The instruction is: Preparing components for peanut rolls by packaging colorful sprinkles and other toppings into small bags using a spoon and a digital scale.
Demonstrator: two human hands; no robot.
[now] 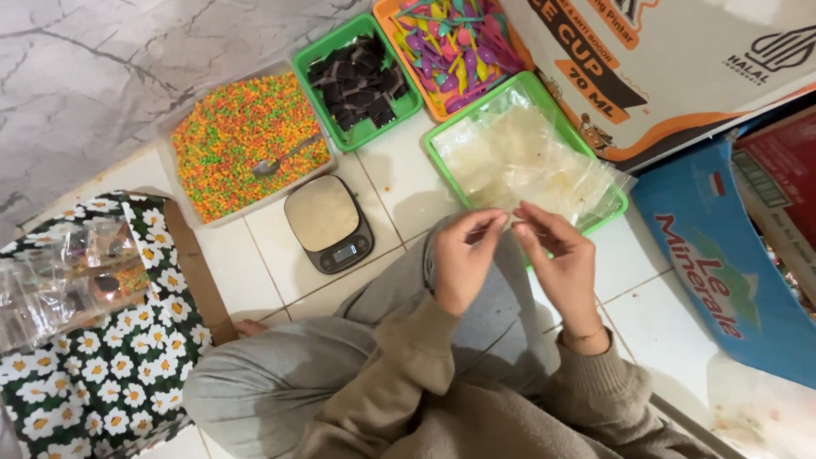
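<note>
My left hand [463, 255] and my right hand [561, 259] are raised side by side over my knee, fingertips pinching the top edge of a thin clear plastic bag [510, 214] between them. Just beyond my hands stands a green tray [531, 83] piled with more clear plastic bags. A small digital kitchen scale [328, 223] sits on the tiled floor to the left of my hands. Behind the scale lies a clear tub [240, 144] full of tiny multicoloured candy pieces, with a metal spoon [280, 159] resting in it.
A green tray of dark chocolate pieces [359, 81] and an orange tray of coloured plastic spoons [455, 42] stand at the back. Cardboard boxes [680, 59] and a blue box [722, 255] line the right. A daisy-patterned box [102, 340] with filled clear packets is at left.
</note>
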